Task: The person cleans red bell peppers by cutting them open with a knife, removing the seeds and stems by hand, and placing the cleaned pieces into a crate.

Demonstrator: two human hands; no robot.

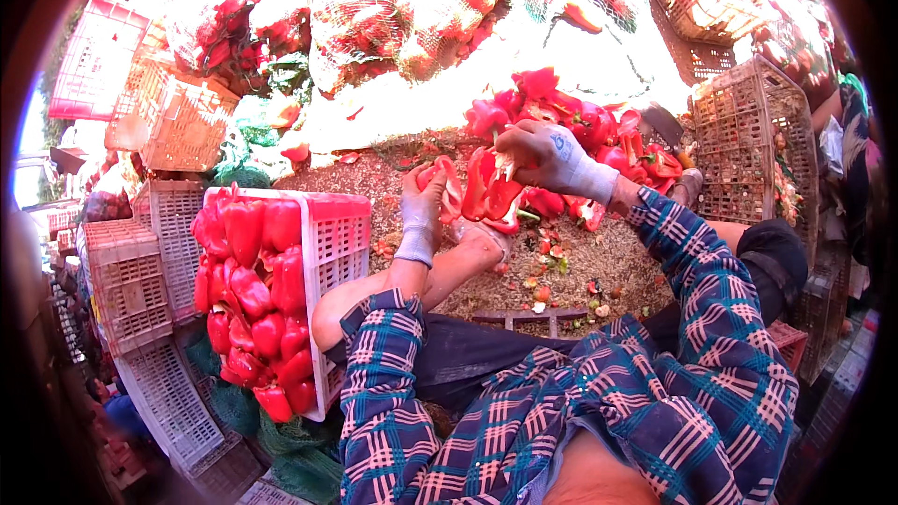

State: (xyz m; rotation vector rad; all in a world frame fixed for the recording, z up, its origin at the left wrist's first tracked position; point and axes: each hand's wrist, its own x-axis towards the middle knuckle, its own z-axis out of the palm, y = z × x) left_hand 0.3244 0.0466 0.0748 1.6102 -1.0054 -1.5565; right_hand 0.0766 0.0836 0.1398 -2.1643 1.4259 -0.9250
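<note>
Both my hands wear pale work gloves and meet over the ground in front of my bent legs. My left hand is closed on a piece of red bell pepper. Closed fingers of my right hand grip another red bell pepper, opened up, with its pale inside showing near the fingertips. How far the two pieces are joined I cannot tell. Just beyond my right hand lies a heap of red peppers. To my left, a crate of red and white plastic is full of red peppers.
Mesh sacks of peppers line the far side. Stacked crates stand at left and right. Seeds and scraps cover the ground between my legs, near a low metal bar. Green netting lies behind the full crate.
</note>
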